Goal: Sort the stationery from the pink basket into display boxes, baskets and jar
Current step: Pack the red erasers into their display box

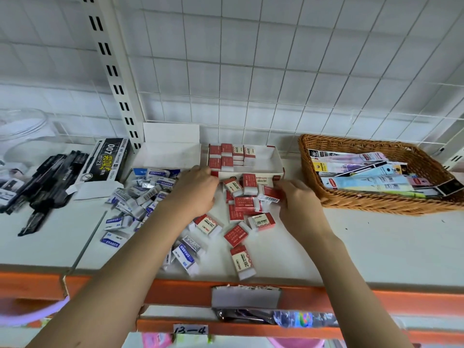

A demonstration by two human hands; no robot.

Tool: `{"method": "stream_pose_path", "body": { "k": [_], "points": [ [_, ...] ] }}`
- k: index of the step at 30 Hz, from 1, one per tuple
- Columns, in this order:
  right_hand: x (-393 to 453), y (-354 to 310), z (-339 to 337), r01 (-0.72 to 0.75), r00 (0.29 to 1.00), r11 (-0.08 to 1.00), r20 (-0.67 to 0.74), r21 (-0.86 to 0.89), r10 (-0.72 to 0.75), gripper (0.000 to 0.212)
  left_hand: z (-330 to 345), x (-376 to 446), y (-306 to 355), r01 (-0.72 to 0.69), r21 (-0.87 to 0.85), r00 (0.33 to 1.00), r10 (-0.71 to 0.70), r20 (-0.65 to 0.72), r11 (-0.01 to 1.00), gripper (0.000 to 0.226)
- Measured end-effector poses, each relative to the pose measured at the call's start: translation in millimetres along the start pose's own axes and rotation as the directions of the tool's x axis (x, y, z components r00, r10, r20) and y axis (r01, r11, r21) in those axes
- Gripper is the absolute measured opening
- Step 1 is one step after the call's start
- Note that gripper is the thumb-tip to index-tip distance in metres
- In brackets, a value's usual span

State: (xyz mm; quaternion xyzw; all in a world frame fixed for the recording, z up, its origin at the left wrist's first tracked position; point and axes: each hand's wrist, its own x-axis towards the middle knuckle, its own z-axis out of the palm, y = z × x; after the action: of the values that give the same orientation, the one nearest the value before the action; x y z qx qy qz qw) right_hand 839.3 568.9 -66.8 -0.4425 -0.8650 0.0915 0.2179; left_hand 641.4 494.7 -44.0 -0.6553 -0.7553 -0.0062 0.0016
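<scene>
**Red erasers part-boxed; blue pile untouched**

Nearest you, one red-sleeved 2B eraser (pixel 244 262) lies close to the front edge of the shelf (pixel 376 252), long axis running roughly front to back, white end toward you.

Done so far, as judged from the layout: the red display box (pixel 273 159) holds two neat rows of red erasers standing on end at its left side; its right part is bare. The wicker basket (pixel 351 202) at right already holds long flat packets, lying mostly left to right. Black pens (pixel 42 189) sit loose at far left beside the black pen box (pixel 110 159).

Left to do: the loose red erasers (pixel 247 204) scattered in front of the box, pointing every which way; the whole heap of blue erasers (pixel 140 197), also unaligned, with the open white box (pixel 170 151) behind them apparently empty. The clear jar (pixel 22 126) at far left is blurred; contents cannot be told. Roughly halfway, at a guess.

Your left hand (pixel 195 189) is curled palm down at the box's front left corner; what its grip holds, if anything, is hidden. Your right hand (pixel 298 199) has its fingers closed onto a red eraser at the pile's right edge, that one lying crosswise.
</scene>
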Motion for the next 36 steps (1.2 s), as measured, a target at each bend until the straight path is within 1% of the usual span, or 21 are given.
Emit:
{"method": "stream_pose_path", "body": {
  "k": [2, 5, 9, 11, 14, 16, 18, 20, 21, 23, 24, 27, 30, 33, 36],
  "points": [
    [-5, 2, 1, -0.001, 1.0, 1.0, 0.024, -0.01, 0.001, 0.037, -3, -1, 1, 0.001, 0.031, 1.0, -0.001, 0.01, 1.0, 0.032],
    [-8, 4, -1, 0.007, 1.0, 1.0, -0.001, 0.017, -0.007, 0.035, -7, -5, 1, -0.022, 0.101, 1.0, 0.022, 0.004, 0.995, 0.035],
    [-11, 4, -3, -0.015, 0.999, 0.999, -0.037, 0.037, 0.017, 0.031, -17, -6, 4, -0.023, 0.142, 0.991, 0.041, -0.124, 0.99, 0.036],
    [-13, 5, -4, -0.049, 0.995, 0.994, -0.078, 0.1, 0.057, 0.034, -23, -7, 8, -0.037, 0.083, 0.984, 0.051, -0.172, 0.996, 0.037],
    [-15, 6, -6, -0.069, 0.988, 0.986, -0.125, 0.153, 0.089, 0.04, -23, -12, 15, -0.104, -0.072, 0.976, 0.088, -0.197, 0.992, 0.034],
    [-18, 1, -7, -0.028, 0.98, 0.988, -0.192, 0.154, 0.057, 0.043, -18, -12, 18, -0.136, -0.141, 0.979, 0.111, -0.17, 0.981, 0.035],
    [-18, -5, -7, 0.009, 0.962, 0.992, -0.271, 0.128, 0.026, 0.043, -12, -8, 21, -0.172, -0.174, 0.978, 0.147, -0.145, 0.97, 0.038],
    [-16, -11, -7, 0.061, 0.953, 0.994, -0.302, 0.088, -0.032, 0.042, -8, -5, 23, -0.211, -0.185, 0.972, 0.186, -0.146, 0.96, 0.04],
    [-14, -13, -6, 0.099, 0.951, 0.992, -0.3, 0.08, -0.07, 0.037, -8, -4, 24, -0.224, -0.185, 0.969, 0.198, -0.146, 0.957, 0.041],
    [-13, -16, -3, 0.16, 0.956, 0.983, -0.262, 0.086, -0.132, 0.024, -9, -3, 23, -0.239, -0.195, 0.968, 0.218, -0.124, 0.951, 0.043],
    [-12, -16, -2, 0.174, 0.962, 0.979, -0.228, 0.103, -0.147, 0.021, -10, -2, 22, -0.249, -0.202, 0.967, 0.232, -0.101, 0.947, 0.043],
    [-11, -11, -4, 0.169, 0.979, 0.973, -0.138, 0.156, -0.148, 0.019, -15, 1, 18, -0.264, -0.212, 0.963, 0.271, 0.004, 0.941, 0.046],
    [-7, -4, -13, 0.172, 0.985, 0.966, -0.05, 0.191, -0.166, 0.02, -21, 6, 15, -0.231, -0.223, 0.96, 0.259, 0.105, 0.947, 0.044],
    [-3, 0, -15, 0.148, 0.986, 0.97, 0.052, 0.196, -0.161, 0.024, -24, 9, 17, -0.208, -0.214, 0.966, 0.235, 0.111, 0.954, 0.04],
    [-3, -2, -14, 0.105, 0.987, 0.971, 0.098, 0.213, -0.128, 0.04, -25, 11, 17, -0.229, -0.157, 0.966, 0.244, 0.084, 0.961, 0.041]
  ]
}}
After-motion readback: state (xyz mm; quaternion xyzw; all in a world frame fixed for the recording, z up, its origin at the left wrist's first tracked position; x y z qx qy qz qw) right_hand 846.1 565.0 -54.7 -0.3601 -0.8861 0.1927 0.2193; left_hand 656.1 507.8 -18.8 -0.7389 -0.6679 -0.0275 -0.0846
